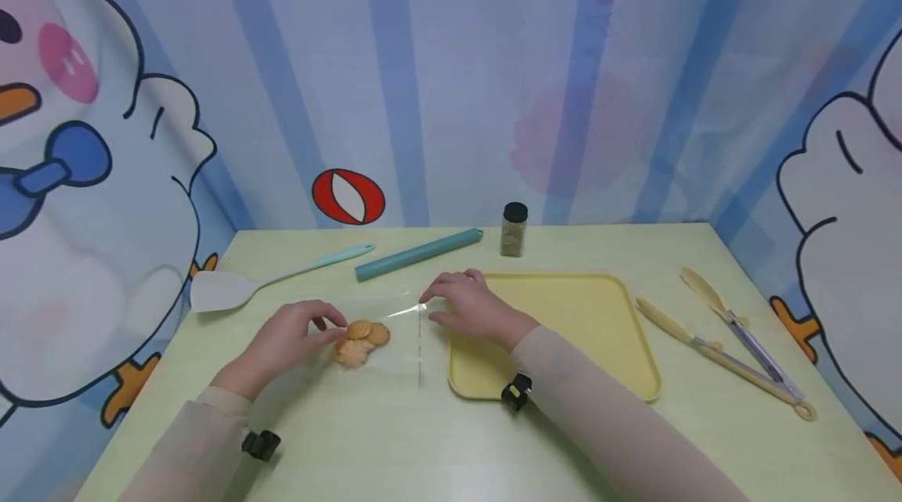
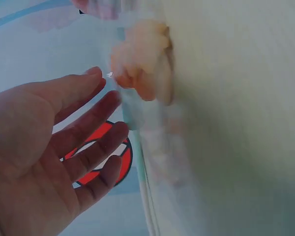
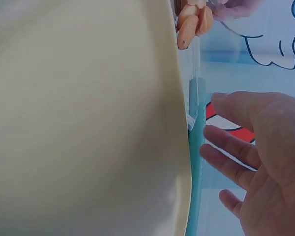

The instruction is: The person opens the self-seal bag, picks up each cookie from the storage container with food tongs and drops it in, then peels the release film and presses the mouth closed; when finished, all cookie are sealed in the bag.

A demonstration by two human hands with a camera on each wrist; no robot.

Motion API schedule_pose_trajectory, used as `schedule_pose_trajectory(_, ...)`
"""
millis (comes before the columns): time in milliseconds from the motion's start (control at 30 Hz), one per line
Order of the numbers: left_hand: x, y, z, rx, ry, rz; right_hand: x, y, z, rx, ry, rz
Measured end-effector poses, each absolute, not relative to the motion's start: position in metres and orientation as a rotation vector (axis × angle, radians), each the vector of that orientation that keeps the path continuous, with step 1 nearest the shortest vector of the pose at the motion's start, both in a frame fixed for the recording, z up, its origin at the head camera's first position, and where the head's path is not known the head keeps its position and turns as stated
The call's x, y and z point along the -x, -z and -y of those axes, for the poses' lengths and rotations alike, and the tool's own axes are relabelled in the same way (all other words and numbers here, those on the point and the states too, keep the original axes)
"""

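Wide beneath it all, the counter [image 1: 352,439], and on it the tray [image 1: 578,306]. Right of the tray, the tongs [image 1: 747,373] lie splayed; well to its left, the spatula [image 1: 239,289]; beyond its far left corner, the rod [image 1: 419,254]. Just left of the tray, here's the clear film [image 1: 403,349], and that's where the action is! The right hand [image 1: 475,310] is at the tray's far left corner, fingers spread and relaxed, tips by the film's edge. The left hand [image 1: 289,337], farther left of the tray, has its fingers loosely bent, thumb apart, nothing clasped that I can see; how firmly either touches the film, I can't tell. Behind the tray stands the jar [image 1: 513,232], black-capped. Smallest of all, the cookies [image 1: 361,341], bunched left of the tray at the left fingertips; inside the film or on it, hard to call. My read: thin film, likely brittle load, so go light, work the film by its edge nearest the tray, steady it from both sides, and press no fingertip into the cookies.
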State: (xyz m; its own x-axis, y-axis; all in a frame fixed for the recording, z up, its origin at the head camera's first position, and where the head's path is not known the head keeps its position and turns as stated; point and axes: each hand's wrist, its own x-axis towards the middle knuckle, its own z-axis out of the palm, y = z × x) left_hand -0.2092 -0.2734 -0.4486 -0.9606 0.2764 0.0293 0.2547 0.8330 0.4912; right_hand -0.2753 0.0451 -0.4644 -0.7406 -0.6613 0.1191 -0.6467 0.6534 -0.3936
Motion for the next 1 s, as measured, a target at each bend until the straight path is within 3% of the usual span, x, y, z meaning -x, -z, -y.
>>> schedule_pose_trajectory(600, 0.272, 0.439, 0.212, -0.465, -0.653, -2.754, 0.303, 0.475, -0.03, 1.099, 0.547, -2.824)
schedule_pose_trajectory(1000, 0.283, 0.443, 0.208, -0.519, -0.637, -2.717, 0.305, 0.467, -0.017, 1.14, 0.494, -2.824)
